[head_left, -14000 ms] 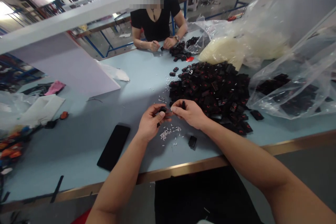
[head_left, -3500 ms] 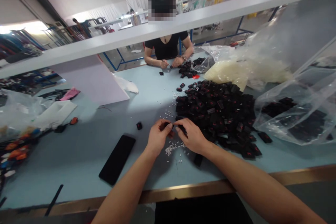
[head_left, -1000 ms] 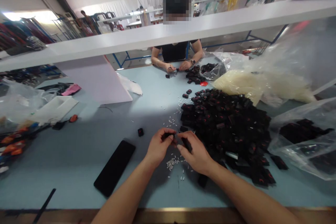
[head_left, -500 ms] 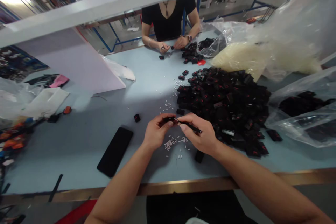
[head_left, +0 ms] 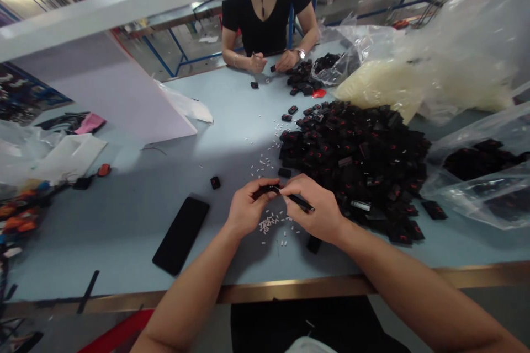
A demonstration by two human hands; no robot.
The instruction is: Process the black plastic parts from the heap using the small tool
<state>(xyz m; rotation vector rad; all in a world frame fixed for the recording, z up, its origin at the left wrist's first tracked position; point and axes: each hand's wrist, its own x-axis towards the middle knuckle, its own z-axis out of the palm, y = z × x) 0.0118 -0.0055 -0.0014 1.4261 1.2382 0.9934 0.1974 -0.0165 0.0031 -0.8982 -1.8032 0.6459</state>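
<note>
My left hand [head_left: 247, 207] is closed around a small black plastic part [head_left: 265, 190], held just above the light blue table [head_left: 124, 215]. Close beside it, my right hand [head_left: 317, 208] pinches a thin black tool [head_left: 298, 201] whose tip points at that part. Under both hands lies a scatter of tiny white pieces [head_left: 270, 223]. A big heap of black parts with red marks [head_left: 351, 155] sits right of my hands. One loose black part [head_left: 313, 243] lies by my right wrist, another [head_left: 215, 182] to the left.
A black phone [head_left: 181, 234] lies flat on the left. Across the table a person in black [head_left: 265, 16] handles a smaller pile [head_left: 300, 78]. Clear bags of white material [head_left: 397, 83] and black parts [head_left: 480, 168] fill the right. A white shelf [head_left: 136, 3] crosses overhead.
My hands have stayed together on the part and the tool. Over the last second the view tilted down, so the table's front edge shows. A loose black part appeared left of my hands since the earliest frame.
</note>
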